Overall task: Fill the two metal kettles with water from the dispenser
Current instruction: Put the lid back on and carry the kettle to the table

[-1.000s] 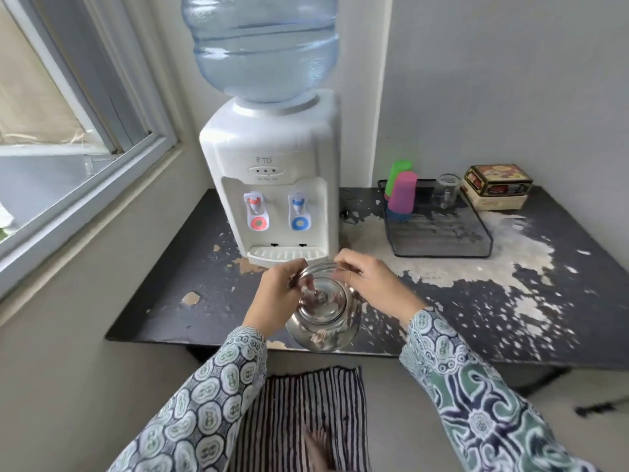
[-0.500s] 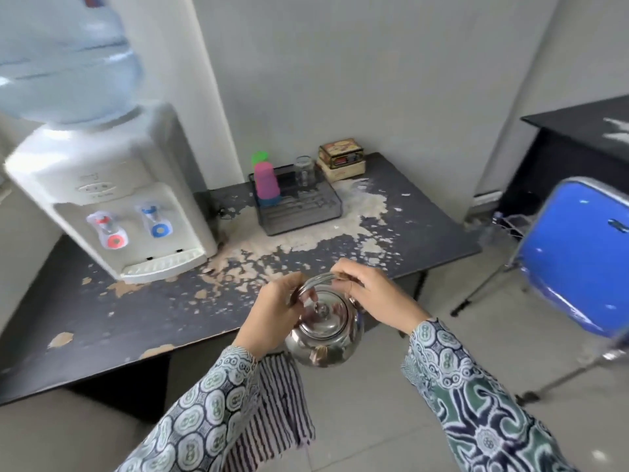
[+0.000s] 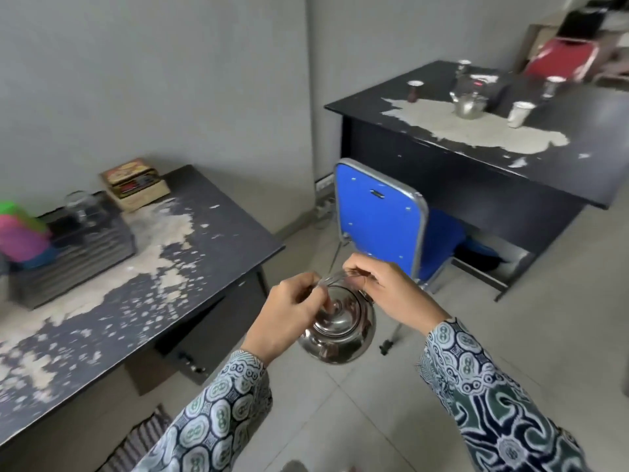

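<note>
We note our left hand (image 3: 289, 313) and right hand (image 3: 391, 291) both pinching the kettle (image 3: 340, 330) handle, kettle just before the blue chair (image 3: 379, 218), second kettle (image 3: 469, 104) on the desk (image 3: 476, 172) beyond the chair.

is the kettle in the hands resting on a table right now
No, both hands, left hand and right hand, hold the kettle by its handle above the floor.

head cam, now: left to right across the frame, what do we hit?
pink cup → dark tray → printed tin box → left hand → held kettle → right hand → second kettle on the far desk → white cup
</note>
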`<action>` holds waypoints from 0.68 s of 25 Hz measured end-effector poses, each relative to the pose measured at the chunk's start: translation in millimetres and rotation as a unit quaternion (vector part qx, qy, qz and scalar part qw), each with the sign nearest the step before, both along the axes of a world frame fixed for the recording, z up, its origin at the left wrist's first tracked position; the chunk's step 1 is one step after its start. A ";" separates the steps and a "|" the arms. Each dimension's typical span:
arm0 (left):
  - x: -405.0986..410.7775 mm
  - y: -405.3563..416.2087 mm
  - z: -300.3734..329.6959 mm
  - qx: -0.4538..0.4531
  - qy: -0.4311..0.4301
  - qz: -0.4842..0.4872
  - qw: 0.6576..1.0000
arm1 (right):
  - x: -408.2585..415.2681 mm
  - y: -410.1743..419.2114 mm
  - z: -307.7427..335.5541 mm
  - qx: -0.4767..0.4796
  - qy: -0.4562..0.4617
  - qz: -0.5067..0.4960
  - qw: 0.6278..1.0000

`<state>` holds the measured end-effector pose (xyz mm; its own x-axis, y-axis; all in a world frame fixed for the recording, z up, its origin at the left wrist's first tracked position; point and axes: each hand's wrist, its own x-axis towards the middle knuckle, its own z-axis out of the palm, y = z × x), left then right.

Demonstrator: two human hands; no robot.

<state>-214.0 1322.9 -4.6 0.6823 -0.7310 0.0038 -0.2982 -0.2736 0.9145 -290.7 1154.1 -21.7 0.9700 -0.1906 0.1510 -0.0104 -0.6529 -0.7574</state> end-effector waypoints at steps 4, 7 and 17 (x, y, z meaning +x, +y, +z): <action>-24.5 -98.2 -2.8 0.018 0.022 -0.103 0.994 | -50.6 -77.8 -6.6 0.008 -0.011 -0.104 0.994; -37.3 -168.7 -9.2 0.019 0.075 -0.179 0.981 | -80.5 -130.9 -13.9 -0.014 -0.003 -0.194 0.981; -96.7 -439.4 -30.2 0.001 0.165 -0.365 0.916 | -156.3 -355.6 -27.5 0.031 -0.089 -0.458 0.884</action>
